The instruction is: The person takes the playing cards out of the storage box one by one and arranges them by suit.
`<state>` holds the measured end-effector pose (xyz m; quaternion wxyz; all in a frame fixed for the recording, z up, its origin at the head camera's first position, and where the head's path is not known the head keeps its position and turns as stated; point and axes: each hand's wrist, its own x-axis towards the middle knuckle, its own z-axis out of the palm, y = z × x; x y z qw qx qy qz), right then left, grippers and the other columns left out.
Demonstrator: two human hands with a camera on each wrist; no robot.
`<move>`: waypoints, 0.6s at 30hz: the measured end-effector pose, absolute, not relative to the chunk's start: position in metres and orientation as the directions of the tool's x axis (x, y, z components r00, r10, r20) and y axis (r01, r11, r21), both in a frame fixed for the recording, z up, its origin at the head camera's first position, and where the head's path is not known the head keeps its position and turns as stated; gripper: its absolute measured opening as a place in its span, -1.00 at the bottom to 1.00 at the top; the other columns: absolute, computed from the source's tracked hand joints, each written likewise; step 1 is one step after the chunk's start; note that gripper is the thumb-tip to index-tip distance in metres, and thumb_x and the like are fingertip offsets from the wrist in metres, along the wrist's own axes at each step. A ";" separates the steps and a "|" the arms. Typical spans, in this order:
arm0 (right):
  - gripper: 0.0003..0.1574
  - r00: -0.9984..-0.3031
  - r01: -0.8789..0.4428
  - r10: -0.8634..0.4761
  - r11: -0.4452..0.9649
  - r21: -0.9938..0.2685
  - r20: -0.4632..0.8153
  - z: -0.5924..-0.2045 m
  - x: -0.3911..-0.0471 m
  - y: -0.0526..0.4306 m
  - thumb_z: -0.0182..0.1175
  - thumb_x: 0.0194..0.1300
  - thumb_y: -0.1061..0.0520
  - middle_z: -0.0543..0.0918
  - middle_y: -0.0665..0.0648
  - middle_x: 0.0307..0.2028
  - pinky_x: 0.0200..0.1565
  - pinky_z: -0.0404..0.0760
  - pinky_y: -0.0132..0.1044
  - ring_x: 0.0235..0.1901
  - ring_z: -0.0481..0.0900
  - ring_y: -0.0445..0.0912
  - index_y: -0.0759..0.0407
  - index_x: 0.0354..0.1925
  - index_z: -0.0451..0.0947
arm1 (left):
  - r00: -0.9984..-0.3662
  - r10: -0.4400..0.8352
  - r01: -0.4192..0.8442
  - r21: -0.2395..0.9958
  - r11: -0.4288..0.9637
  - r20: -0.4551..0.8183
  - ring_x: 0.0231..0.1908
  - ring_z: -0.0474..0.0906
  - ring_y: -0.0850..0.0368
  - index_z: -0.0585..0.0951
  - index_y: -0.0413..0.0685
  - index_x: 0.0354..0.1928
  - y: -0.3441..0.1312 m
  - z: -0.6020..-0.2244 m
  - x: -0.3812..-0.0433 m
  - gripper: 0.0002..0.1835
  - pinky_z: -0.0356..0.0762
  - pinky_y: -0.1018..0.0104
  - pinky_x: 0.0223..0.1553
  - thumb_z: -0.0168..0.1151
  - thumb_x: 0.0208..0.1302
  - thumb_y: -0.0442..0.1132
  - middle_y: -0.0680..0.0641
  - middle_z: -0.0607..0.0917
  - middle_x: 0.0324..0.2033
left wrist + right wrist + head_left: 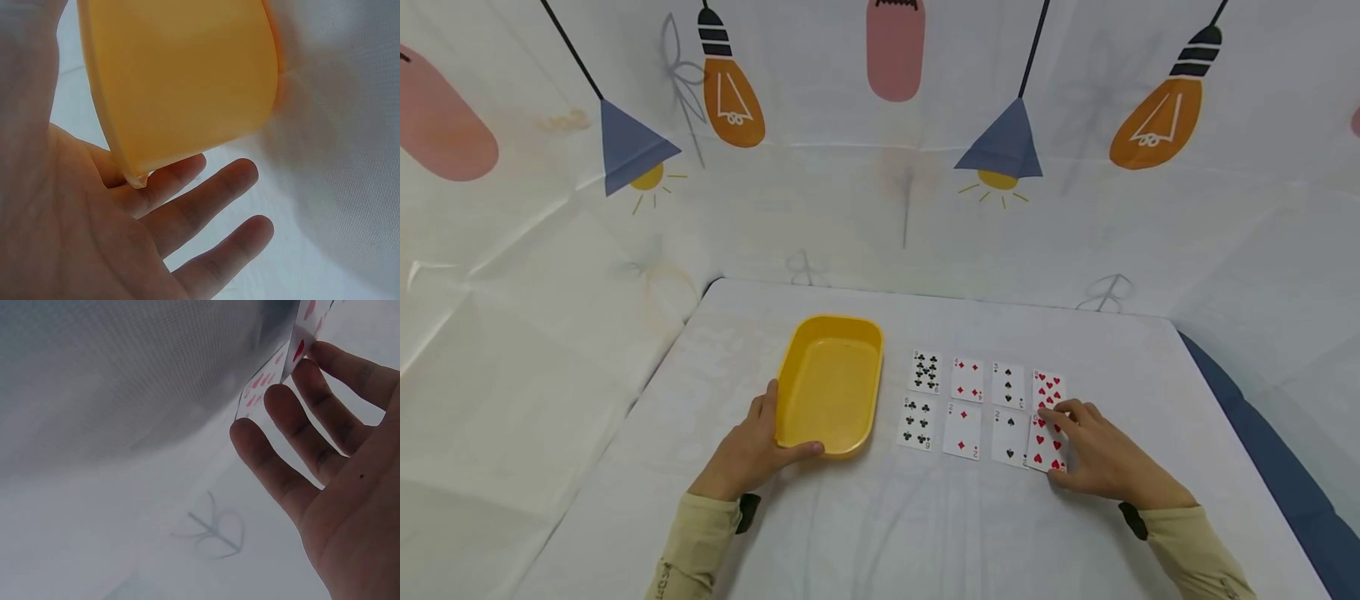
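My left hand point(748, 450) rests on the near left corner of a yellow tray point(877, 400). Its thumb lies along the near rim, the index finger on the left side. In the left wrist view the other fingers point(206, 200) extend loosely beneath the tray's rim. At the near right end of the laid-out cards, my right hand point(1108, 458) pinches a hearts playing card point(1043, 442) between thumb and fingers. That card is tilted up in the right wrist view, with another hearts card point(259, 384) behind it. The near card's left edge overlaps the two of spades point(1010, 433).
Face-up cards lie in two rows right of the tray: clubs cards point(917, 422), the two of diamonds point(962, 429), another diamonds card point(967, 380) and the three of spades point(1008, 385). A white cloth point(850, 533) covers the table. A patterned sheet point(850, 200) hangs behind.
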<state>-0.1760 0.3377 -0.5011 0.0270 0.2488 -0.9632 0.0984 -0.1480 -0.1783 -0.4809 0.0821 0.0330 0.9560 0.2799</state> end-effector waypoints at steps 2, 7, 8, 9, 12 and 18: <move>-0.06 -0.874 -0.485 -0.474 0.857 -0.174 0.103 -0.501 -0.176 0.340 0.53 -0.14 -0.01 0.47 0.22 0.07 -0.06 0.61 0.07 0.02 0.43 0.12 0.24 0.24 0.52 | -0.984 0.111 0.017 0.546 0.837 -0.139 -0.08 0.59 -0.21 -0.25 -0.30 0.59 -0.178 -0.481 -0.148 0.47 0.56 -0.16 0.06 0.31 0.03 0.54 -0.41 0.21 0.43; -0.07 -0.875 -0.485 -0.475 0.858 -0.169 0.096 -0.502 -0.174 0.344 0.51 -0.15 0.01 0.47 0.23 0.06 -0.06 0.59 0.10 0.02 0.44 0.14 0.26 0.23 0.53 | -0.984 0.114 0.020 0.547 0.837 -0.139 -0.06 0.58 -0.23 -0.24 -0.30 0.59 -0.176 -0.481 -0.149 0.47 0.55 -0.17 0.07 0.30 0.02 0.56 -0.41 0.21 0.42; -0.07 -0.876 -0.482 -0.474 0.860 -0.168 0.091 -0.502 -0.174 0.344 0.51 -0.15 0.01 0.47 0.23 0.06 -0.06 0.58 0.11 0.02 0.44 0.14 0.26 0.23 0.53 | -0.984 0.114 0.021 0.544 0.839 -0.138 -0.06 0.59 -0.24 -0.24 -0.30 0.59 -0.176 -0.481 -0.149 0.47 0.55 -0.17 0.07 0.29 0.02 0.56 -0.41 0.21 0.42; -0.07 -0.878 -0.479 -0.472 0.862 -0.167 0.084 -0.502 -0.174 0.345 0.50 -0.15 0.01 0.47 0.23 0.06 -0.06 0.58 0.11 0.02 0.45 0.14 0.26 0.24 0.52 | -0.984 0.116 0.023 0.541 0.841 -0.137 -0.06 0.59 -0.25 -0.24 -0.30 0.59 -0.176 -0.481 -0.149 0.48 0.55 -0.18 0.07 0.29 0.02 0.56 -0.42 0.22 0.42; -0.06 -0.883 -0.469 -0.465 0.867 -0.168 0.065 -0.503 -0.174 0.345 0.50 -0.14 0.00 0.47 0.24 0.07 -0.05 0.58 0.13 0.03 0.45 0.15 0.25 0.25 0.52 | -0.983 0.119 0.027 0.536 0.844 -0.137 -0.07 0.59 -0.26 -0.25 -0.30 0.59 -0.176 -0.481 -0.150 0.48 0.55 -0.19 0.06 0.28 0.02 0.57 -0.43 0.21 0.42; -0.04 -0.889 -0.456 -0.457 0.873 -0.172 0.039 -0.503 -0.174 0.345 0.53 -0.11 -0.03 0.46 0.26 0.09 0.00 0.58 0.16 0.06 0.43 0.17 0.23 0.28 0.51 | -0.984 0.119 0.028 0.542 0.840 -0.133 -0.06 0.59 -0.25 -0.25 -0.29 0.59 -0.176 -0.482 -0.151 0.48 0.55 -0.18 0.07 0.28 0.02 0.57 -0.41 0.20 0.43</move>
